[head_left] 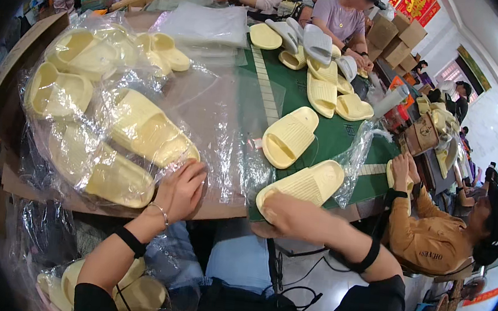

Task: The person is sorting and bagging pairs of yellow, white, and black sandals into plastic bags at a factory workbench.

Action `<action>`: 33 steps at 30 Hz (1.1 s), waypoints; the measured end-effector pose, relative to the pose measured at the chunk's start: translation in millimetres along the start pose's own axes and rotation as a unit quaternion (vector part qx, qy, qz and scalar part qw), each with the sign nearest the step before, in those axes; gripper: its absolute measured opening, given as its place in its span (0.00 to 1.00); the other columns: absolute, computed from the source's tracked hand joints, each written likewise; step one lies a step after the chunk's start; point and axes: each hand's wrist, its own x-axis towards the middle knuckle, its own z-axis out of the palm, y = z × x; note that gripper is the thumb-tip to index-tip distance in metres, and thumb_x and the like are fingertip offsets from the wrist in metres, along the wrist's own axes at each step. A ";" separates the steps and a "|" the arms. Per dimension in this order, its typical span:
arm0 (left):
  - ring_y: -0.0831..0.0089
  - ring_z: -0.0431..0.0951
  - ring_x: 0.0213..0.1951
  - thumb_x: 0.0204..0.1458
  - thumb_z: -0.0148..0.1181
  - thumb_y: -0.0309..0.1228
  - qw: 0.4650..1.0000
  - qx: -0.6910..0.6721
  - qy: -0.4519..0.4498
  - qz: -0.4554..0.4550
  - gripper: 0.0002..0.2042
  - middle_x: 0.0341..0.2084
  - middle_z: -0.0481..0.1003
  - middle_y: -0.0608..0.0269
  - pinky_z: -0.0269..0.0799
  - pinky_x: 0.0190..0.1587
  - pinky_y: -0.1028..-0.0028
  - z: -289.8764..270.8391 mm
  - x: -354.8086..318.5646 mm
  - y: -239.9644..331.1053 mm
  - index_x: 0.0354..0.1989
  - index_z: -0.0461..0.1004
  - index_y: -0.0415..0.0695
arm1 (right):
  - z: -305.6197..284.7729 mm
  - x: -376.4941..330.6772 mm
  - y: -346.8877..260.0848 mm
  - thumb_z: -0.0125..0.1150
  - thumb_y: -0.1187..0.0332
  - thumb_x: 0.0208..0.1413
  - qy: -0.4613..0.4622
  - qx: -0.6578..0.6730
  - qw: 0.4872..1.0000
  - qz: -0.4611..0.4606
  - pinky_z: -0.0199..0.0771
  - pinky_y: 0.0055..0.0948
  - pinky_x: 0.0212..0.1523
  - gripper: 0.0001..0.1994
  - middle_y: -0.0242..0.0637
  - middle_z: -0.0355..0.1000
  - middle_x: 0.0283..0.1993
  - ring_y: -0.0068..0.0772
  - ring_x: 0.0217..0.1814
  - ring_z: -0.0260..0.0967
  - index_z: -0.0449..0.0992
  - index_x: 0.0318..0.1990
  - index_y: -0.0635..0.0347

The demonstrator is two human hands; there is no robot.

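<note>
Landmark = green mat [346,138]. Right hand [282,214] at its near edge, fingers clamped on the heel of a pale yellow slipper [303,186] lying sole-down on that edge. Left hand [180,192] well left of the mat, fingers spread flat on a bagged slipper pair [144,127], not gripping. Second loose slipper [290,136] mid-mat, just beyond the held one. More slippers [321,90] at the mat's far end.

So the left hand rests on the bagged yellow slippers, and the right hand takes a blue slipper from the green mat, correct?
Not quite: in the head view the slipper under the right hand is pale yellow, not blue. The left hand does rest on the bagged slippers.
</note>
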 end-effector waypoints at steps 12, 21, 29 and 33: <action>0.58 0.65 0.52 0.40 0.63 0.35 0.998 -0.032 -0.040 -0.030 0.19 0.45 0.69 0.60 0.63 0.52 0.62 2.0 -13.1 -0.1 0.43 0.72 0.43 | -40.1 54.1 183.2 0.63 0.70 0.38 0.257 -0.082 0.961 0.058 0.62 0.40 0.49 0.17 0.41 0.69 0.44 0.47 0.49 0.60 0.72 0.40 0.60; 0.54 0.64 0.52 0.41 0.64 0.36 0.997 -0.026 -0.033 -0.064 0.21 0.45 0.71 0.60 0.57 0.55 0.60 1.6 -13.6 -0.7 0.45 0.71 0.43 | -46.8 4.2 115.4 0.56 0.71 0.43 0.117 0.041 0.992 0.029 0.63 0.35 0.47 0.11 0.45 0.68 0.44 0.45 0.50 0.62 0.71 0.37 0.64; 0.58 0.69 0.47 0.45 0.57 0.34 0.996 0.084 -0.007 -0.028 0.16 0.39 0.72 0.57 0.66 0.47 0.63 -2.5 -3.0 12.4 0.43 0.71 0.40 | 13.9 16.6 161.7 0.56 0.67 0.43 0.189 -0.046 0.979 -0.057 0.59 0.39 0.49 0.15 0.45 0.66 0.41 0.50 0.46 0.59 0.70 0.39 0.63; 0.59 0.68 0.47 0.45 0.52 0.30 0.986 0.158 -0.028 0.041 0.11 0.34 0.72 0.57 0.66 0.46 0.62 12.5 -1.2 2.2 0.36 0.72 0.40 | 14.5 22.1 131.0 0.56 0.69 0.43 0.260 0.012 0.960 -0.106 0.61 0.39 0.45 0.13 0.46 0.66 0.39 0.51 0.42 0.59 0.71 0.39 0.61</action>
